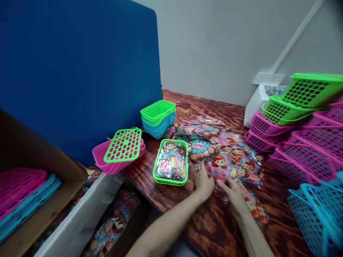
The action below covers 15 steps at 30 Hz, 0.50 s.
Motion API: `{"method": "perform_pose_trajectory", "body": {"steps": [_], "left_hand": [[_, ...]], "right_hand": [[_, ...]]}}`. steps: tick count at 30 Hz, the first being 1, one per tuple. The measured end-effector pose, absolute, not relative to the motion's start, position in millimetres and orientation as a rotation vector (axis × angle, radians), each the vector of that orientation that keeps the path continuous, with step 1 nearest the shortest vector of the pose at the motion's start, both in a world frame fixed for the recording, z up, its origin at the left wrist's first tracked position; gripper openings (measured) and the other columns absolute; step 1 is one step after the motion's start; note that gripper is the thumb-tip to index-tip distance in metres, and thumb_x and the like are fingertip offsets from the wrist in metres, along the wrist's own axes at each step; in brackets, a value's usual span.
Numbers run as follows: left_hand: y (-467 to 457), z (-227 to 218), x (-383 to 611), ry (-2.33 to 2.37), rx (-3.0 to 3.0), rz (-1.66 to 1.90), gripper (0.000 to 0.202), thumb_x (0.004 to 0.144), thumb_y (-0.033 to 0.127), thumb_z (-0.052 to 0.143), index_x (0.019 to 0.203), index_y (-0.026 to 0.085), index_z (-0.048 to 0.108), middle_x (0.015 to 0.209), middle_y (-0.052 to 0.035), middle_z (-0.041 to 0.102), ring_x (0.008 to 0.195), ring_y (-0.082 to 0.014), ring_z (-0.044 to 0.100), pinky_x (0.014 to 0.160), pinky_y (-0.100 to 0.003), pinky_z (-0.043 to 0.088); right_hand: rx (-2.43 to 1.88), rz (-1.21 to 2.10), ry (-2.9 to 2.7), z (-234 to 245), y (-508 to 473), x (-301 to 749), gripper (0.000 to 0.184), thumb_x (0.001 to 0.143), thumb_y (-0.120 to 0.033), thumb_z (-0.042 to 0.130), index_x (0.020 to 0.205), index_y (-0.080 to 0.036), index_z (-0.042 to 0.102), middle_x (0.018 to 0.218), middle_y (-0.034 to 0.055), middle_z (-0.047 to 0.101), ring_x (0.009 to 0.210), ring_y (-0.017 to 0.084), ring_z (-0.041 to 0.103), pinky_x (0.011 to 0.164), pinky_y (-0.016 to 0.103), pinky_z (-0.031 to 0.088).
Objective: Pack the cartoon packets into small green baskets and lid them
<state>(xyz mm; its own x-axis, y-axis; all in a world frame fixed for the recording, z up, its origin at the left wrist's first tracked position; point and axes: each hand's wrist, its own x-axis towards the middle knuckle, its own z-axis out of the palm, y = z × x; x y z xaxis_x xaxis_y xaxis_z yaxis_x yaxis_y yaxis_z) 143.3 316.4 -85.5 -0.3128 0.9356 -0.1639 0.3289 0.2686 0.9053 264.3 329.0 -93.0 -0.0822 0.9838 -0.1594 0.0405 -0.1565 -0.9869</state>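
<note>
The wrapped packet [219,165] printed with a red-haired figure lies on the near edge of the loose pile [199,146], right between the two hands. From where I stand it seems to run lengthwise away from the person, roughly twelve to six, taking twelve as straight ahead of them. It sits at about one o'clock from the left hand [205,185] and eleven from the right hand [234,194], so neither is clearly nearer.

The right hand's thumb and fingers meet the packet's near edge, slightly parted; I can't tell whether they pinch it. The left hand points its forefinger toward twelve, thumb held a little off toward the packet; whether it has hold of anything I can't tell either.

The relation that counts is sideways: the filled green basket [170,183] stands at ten o'clock from the left hand, just beside it, upright and longer away from the person than across. The left hand is plainly the nearer one to it. More pink baskets [302,153] stand at two o'clock from the right hand, and a blue basket [317,210] at three, all on the wood-patterned table [209,230].
</note>
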Motion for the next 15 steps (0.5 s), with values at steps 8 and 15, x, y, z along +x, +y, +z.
{"method": "perform_pose_trajectory", "body": {"steps": [8,15], "left_hand": [[285,-86,110,1.427,1.347,0.986,0.029,0.070,0.017,0.057,0.094,0.018,0.073,0.094,-0.0054,0.074,0.094,-0.0252,0.065,0.089,-0.033,0.050],[220,-93,77,1.305,1.256,0.969,0.026,0.075,0.028,0.072,0.100,0.028,0.074,0.119,-0.0018,0.068,0.115,-0.0284,0.059,0.104,-0.035,0.044]], "right_hand": [[-1.316,0.773,-1.939,-72,298,282,0.035,0.074,-0.023,0.062,0.107,-0.025,0.073,0.140,0.0095,0.058,0.137,0.033,0.043,0.114,0.054,0.031],[-1.291,0.999,-2.262,-80,276,313,0.043,0.077,-0.021,0.061,0.118,-0.027,0.070,0.117,0.0059,0.073,0.108,0.025,0.067,0.094,0.034,0.051]]}}
